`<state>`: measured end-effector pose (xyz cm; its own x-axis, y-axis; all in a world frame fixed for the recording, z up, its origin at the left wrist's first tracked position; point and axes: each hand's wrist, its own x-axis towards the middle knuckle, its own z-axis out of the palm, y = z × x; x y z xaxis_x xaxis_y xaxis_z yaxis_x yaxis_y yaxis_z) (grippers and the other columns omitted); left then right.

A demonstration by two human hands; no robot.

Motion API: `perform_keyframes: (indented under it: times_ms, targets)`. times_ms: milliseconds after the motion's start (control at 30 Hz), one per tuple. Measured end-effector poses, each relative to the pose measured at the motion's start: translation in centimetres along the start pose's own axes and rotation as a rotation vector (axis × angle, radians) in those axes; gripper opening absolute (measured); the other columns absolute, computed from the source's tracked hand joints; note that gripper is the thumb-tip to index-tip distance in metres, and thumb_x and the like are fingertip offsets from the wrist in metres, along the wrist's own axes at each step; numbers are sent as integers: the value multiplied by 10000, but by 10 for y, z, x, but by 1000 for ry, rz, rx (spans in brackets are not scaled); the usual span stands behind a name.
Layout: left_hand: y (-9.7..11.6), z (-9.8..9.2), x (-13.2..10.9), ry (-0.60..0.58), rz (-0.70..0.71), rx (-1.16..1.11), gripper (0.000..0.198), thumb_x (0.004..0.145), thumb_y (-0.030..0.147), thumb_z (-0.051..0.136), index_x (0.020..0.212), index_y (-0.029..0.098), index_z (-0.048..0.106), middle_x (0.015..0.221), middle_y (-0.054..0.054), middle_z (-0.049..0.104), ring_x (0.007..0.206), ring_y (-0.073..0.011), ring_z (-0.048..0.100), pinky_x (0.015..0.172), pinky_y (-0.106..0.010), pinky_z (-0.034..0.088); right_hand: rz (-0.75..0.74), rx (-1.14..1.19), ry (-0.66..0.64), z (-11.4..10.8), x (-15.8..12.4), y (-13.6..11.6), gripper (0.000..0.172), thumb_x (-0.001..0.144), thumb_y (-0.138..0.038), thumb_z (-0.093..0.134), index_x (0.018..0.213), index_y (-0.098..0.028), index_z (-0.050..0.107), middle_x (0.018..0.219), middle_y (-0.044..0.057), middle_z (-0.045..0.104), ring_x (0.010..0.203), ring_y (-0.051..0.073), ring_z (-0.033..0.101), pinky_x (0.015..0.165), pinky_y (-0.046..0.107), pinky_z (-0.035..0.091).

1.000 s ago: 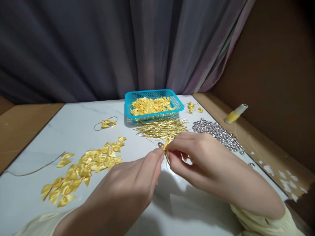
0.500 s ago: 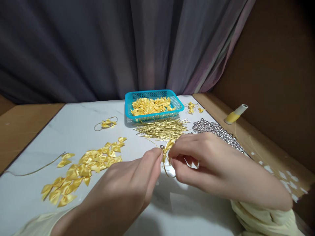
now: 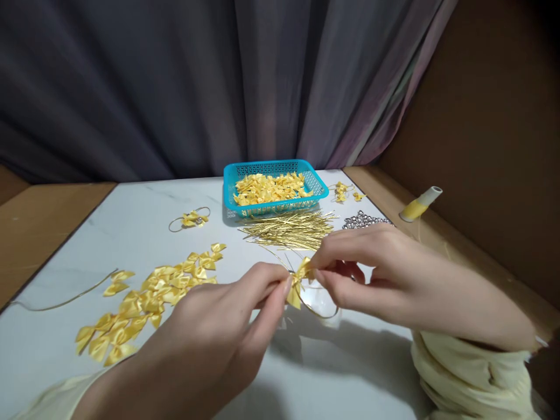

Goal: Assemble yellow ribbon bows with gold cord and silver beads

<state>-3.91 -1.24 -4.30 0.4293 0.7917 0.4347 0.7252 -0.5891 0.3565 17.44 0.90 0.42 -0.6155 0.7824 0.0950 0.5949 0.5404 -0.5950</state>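
Note:
A yellow satin bow (image 3: pixel 296 287) is held in the air above the table, between the fingertips of both hands. My left hand (image 3: pixel 223 321) is closed in a pinch at the bow's left side. From the right, my right hand (image 3: pixel 371 271) pinches the bow's upper right edge between thumb and fingers. A thin gold wire (image 3: pixel 321 316) curves in a loop below the bow, and its other end sticks out behind my left fingertips. The fingers hide where the wire and the bow meet.
Loose yellow bows (image 3: pixel 168 286) lie at left, beside a single wire (image 3: pixel 72 302). Farther back are a wire piece with bows (image 3: pixel 192 219), gold wires (image 3: pixel 289 230), a blue basket (image 3: pixel 227 186) of bows, and silver beads (image 3: pixel 363 220). A yellow thread spool (image 3: pixel 417 205) stands at right.
My right hand has shifted right and now covers more of the silver beads. The held bow is turned more into view, the wire loop has swung right, and a small silver bead near it is hidden.

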Motion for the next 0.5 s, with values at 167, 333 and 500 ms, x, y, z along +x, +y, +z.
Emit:
perform_keyframes:
  times_ms: [167,333,500]
  targets:
    - [8,-9,14,-106,-50,-118,113,863,226,484,817,273,577,587,117,666,413,-72,575,420,-175,395,60,95,131,-11,3,10,205,919,-288,485,859,-195,657,767,2,654,641,110,557,527,212,400]
    - [6,-11,14,-100,-36,-78,81,850,230,532,808,274,583,574,132,658,420,-48,577,426,-151,380,-18,380,-115,-8,18,27,231,917,-333,519,1070,-216,647,1094,10,673,996,154,612,814,244,473]
    - [5,-12,12,-86,-16,-132,72,851,237,551,840,297,590,600,156,658,424,-18,578,446,-116,383,-53,525,-294,-3,26,34,186,900,-245,555,1033,-157,651,966,16,693,883,115,627,769,207,483]
